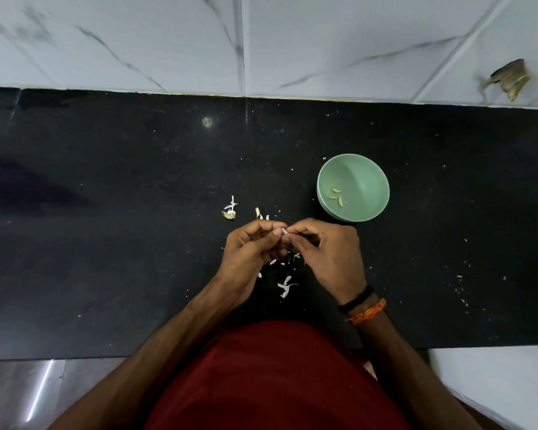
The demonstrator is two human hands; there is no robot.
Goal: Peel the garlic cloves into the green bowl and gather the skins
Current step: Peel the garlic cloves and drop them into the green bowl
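Person stands at a black table [106, 243], both hands meeting just below-left of the green bowl [367, 169]. Left hand [252, 252] has fingers curled, thumb and fingertips pinching a small garlic clove [284, 231]. Right hand [326, 249] also curled, fingertips pinching the same clove from the other side. Clove sits between the two hands' fingertips, close to the bowl's lower-left rim, not in it.

Green bowl is upright on the table, with a few peeled cloves [337, 195] lying on its left inner side.

Loose skins [285, 286] are scattered on the table under and below the hands, further from the bowl. A root stub with papery bits [230, 212] lies left of the bowl, beyond the left hand; a couple of small pieces [257, 213] sit between it and the bowl.

Right wrist wears a black band [356, 299] and an orange thread [367, 311].
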